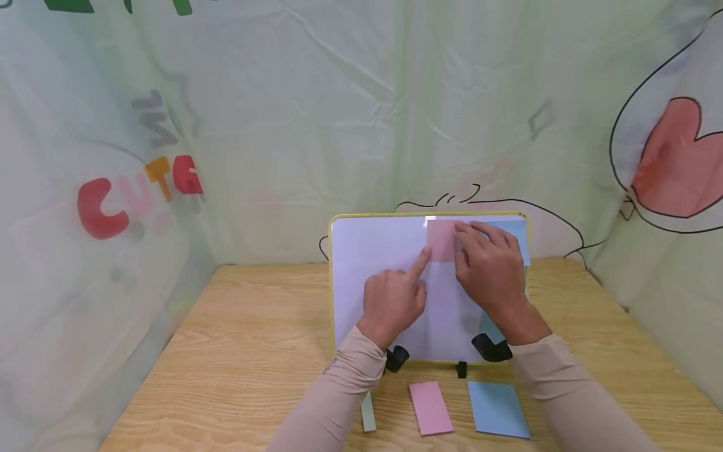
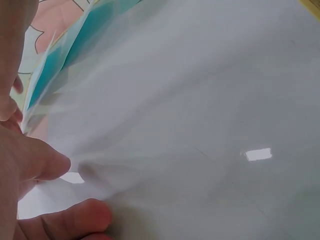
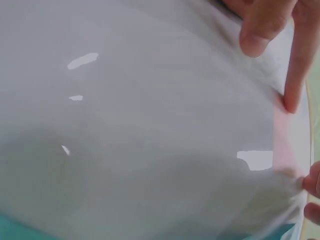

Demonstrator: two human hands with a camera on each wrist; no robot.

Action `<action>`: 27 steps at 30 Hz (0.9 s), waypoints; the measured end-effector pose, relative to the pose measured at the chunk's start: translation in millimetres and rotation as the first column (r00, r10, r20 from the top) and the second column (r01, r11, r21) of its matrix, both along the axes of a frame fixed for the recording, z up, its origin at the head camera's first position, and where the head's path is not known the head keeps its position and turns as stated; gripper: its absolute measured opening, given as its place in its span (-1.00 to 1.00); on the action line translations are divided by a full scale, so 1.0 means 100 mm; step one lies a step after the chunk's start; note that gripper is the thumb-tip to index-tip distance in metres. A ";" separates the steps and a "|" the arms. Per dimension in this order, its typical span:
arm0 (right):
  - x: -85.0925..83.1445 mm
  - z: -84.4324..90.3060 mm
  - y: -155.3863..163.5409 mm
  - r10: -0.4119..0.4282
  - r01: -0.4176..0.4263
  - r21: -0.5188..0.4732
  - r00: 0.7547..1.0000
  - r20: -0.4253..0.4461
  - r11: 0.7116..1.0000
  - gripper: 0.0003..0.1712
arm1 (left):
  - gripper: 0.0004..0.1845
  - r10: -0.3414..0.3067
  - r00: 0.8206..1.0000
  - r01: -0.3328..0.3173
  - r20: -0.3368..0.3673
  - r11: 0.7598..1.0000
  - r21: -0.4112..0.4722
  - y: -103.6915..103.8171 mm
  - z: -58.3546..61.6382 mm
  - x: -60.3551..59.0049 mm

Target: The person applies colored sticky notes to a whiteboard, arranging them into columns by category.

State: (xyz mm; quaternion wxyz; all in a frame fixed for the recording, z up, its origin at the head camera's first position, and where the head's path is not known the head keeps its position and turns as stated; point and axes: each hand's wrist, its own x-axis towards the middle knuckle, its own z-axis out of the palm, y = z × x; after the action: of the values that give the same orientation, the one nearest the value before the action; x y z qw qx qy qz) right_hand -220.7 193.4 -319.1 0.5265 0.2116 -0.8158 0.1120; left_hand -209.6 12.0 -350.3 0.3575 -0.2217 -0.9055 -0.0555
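On the worktop, nearest the person, lie a pink pad and a blue pad. Behind them a whiteboard stands upright on black feet. The left hand presses its pointing index finger on the lower left corner of a pink note near the board's top edge; its other fingers are curled, its grip empty. The right hand lays relaxed fingers on the note's right side.

wooden table bears whiteboard, pink pad, blue pad.

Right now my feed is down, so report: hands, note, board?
Left hand index finger pressing pink note on whiteboard. Right hand flat on its right edge. Blue note behind right hand.
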 end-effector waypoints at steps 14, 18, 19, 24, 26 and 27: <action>-0.10 -0.01 -0.14 0.144 -0.148 0.141 0.989 0.039 0.979 -0.59 | -0.41 0.010 1.000 -0.010 -0.004 1.000 -0.010 0.02 -0.03 0.01; -0.08 -0.01 -0.09 0.100 -0.104 0.110 0.994 0.042 0.989 -0.61 | -0.41 0.018 1.000 -0.018 -0.003 1.000 -0.020 0.02 -0.02 0.00; -0.07 -0.01 -0.08 0.087 -0.092 0.109 0.995 0.049 0.990 -0.62 | -0.41 0.018 1.000 -0.019 -0.004 1.000 -0.019 0.02 -0.02 0.00; -0.03 0.01 -0.02 0.033 -0.039 0.098 0.997 0.068 0.994 -0.64 | -0.41 0.015 1.000 -0.015 -0.007 1.000 -0.015 0.02 -0.01 0.01; -0.02 0.01 0.00 0.019 -0.025 0.091 0.998 0.063 0.996 -0.65 | -0.41 0.016 1.000 -0.016 -0.010 1.000 -0.017 0.02 -0.02 0.01; -0.02 0.01 0.01 0.013 -0.018 0.088 0.998 0.060 0.996 -0.66 | -0.40 0.017 1.000 -0.017 -0.011 1.000 -0.018 0.01 -0.02 0.01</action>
State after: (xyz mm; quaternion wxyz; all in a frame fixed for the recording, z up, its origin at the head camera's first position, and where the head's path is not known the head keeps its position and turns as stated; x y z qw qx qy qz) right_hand -222.3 194.3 -317.9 0.4910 0.2377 -0.8337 0.0861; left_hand -208.5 13.4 -352.1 0.3609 -0.2177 -0.9058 -0.0430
